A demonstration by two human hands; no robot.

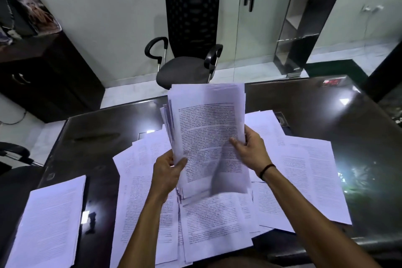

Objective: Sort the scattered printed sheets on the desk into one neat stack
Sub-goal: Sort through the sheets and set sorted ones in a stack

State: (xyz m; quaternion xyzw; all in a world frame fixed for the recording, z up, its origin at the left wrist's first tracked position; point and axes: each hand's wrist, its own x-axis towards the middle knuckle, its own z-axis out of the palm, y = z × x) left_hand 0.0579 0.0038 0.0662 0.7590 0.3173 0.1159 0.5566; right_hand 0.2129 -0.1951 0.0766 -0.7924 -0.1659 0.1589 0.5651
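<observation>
I hold a thick bundle of printed sheets [206, 128] raised above the dark glossy desk [326, 119], its edges uneven and fanned on the left side. My left hand [167, 172] grips its lower left corner. My right hand [250, 148] grips its right edge, thumb on the front page. Under the bundle, loose printed sheets [217, 224] lie overlapping across the desk's middle and right [309, 176]. A separate squared stack of sheets [50, 222] lies at the desk's near left corner.
A black office chair [187, 45] stands beyond the far edge of the desk. A dark cabinet [43, 67] with clutter on top is at the left. A glass door [261, 17] and a shelf unit are at the back right. Another chair's armrest [15, 152] shows at the far left.
</observation>
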